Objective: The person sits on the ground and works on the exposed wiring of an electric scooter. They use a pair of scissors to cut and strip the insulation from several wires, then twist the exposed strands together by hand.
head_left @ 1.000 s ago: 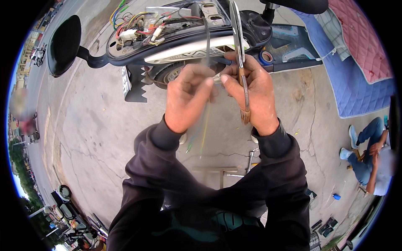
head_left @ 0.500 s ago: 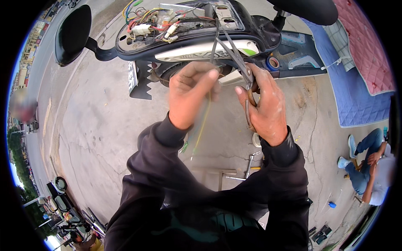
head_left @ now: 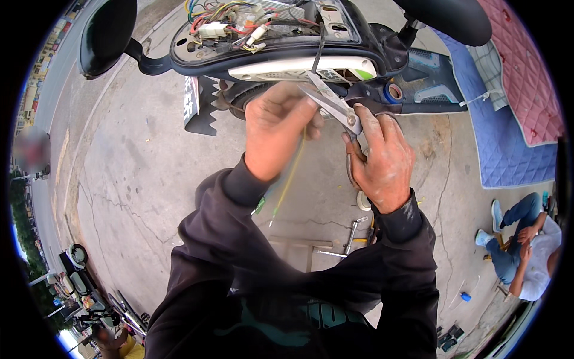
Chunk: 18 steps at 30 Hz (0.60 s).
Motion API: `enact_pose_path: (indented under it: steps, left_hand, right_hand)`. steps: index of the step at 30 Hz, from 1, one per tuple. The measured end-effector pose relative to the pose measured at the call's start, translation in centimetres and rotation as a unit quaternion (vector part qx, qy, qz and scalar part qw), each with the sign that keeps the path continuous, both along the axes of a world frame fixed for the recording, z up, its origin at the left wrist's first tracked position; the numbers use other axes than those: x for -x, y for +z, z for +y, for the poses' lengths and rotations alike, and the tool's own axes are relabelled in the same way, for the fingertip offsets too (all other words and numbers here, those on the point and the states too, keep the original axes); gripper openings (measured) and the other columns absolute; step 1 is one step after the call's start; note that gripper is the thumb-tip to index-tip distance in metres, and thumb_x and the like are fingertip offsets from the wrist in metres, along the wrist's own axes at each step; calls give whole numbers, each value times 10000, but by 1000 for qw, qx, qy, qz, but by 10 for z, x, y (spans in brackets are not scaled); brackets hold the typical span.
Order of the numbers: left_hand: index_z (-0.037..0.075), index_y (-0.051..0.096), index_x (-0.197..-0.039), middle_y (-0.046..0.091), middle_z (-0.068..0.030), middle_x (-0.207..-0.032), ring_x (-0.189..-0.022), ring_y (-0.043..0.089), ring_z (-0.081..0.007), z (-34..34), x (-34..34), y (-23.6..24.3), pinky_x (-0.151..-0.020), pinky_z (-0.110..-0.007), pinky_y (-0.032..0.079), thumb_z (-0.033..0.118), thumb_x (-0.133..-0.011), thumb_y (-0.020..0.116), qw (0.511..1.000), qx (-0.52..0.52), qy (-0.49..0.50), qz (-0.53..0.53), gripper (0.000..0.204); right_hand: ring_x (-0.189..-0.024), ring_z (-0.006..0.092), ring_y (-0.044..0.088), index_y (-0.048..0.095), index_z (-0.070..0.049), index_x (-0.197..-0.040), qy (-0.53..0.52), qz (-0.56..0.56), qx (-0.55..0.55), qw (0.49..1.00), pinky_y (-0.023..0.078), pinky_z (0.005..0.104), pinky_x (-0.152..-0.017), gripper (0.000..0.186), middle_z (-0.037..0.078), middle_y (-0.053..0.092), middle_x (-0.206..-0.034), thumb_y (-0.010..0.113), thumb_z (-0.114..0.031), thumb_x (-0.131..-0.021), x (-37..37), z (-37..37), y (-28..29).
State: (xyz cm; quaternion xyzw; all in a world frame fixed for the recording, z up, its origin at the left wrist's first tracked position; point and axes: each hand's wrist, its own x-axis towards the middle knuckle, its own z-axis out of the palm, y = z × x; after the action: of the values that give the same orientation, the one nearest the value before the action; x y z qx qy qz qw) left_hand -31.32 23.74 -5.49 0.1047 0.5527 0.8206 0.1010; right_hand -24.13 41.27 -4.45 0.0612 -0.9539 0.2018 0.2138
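Note:
Scissors (head_left: 345, 112) sit in my right hand (head_left: 385, 161), whose fingers are wrapped round the handles. Their blades stand a little apart, pointing up and left, and the lower blade reaches the thumb and fingertips of my left hand (head_left: 276, 128). That hand is closed in a pinch on a thin yellow wire (head_left: 291, 176), which hangs down below it, slightly blurred. The wire's upper end is hidden by the fingers. Just beyond both hands is the scooter's front (head_left: 257, 72), its top uncovered and bundled coloured wires (head_left: 239, 27) exposed.
Mirrors (head_left: 107, 39) stick out either side of the scooter. A tape roll (head_left: 393, 92) lies on its footboard (head_left: 427, 78). Blue quilted cloth (head_left: 508, 155) hangs at right. On the ground are a wrench (head_left: 354, 233) and a metal frame (head_left: 299, 242). A seated person (head_left: 526, 239) is at right.
The scissors have swung down and left, and their blades have come closer together beside my left fingertips. My left hand keeps its pinch on the wire.

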Motion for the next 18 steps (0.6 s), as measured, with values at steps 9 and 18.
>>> enact_pose_path:
  steps: [9, 18]
  left_hand:
    - [-54, 655, -1039, 651, -72, -729, -588, 596, -109, -2, 1, 2, -524, -233, 475, 89, -944, 656, 998, 65, -6, 24, 172]
    - [-23, 688, -986, 633, -24, -708, -600, 573, -80, -8, 7, 8, -545, -231, 448, 105, -929, 661, 997, 65, -51, 0, 143]
  right_hand:
    - [-822, 300, 615, 621, -62, -1222, -6, 12, -26, 1000, 515, 417, -655, 474, 107, 565, -891, 674, -77, -752, -1, 4, 1]
    - [-674, 282, 587, 629, -66, -1221, 18, -108, 198, 974, 486, 367, -614, 475, 121, 590, -807, 740, -55, -759, -10, 0, 6]
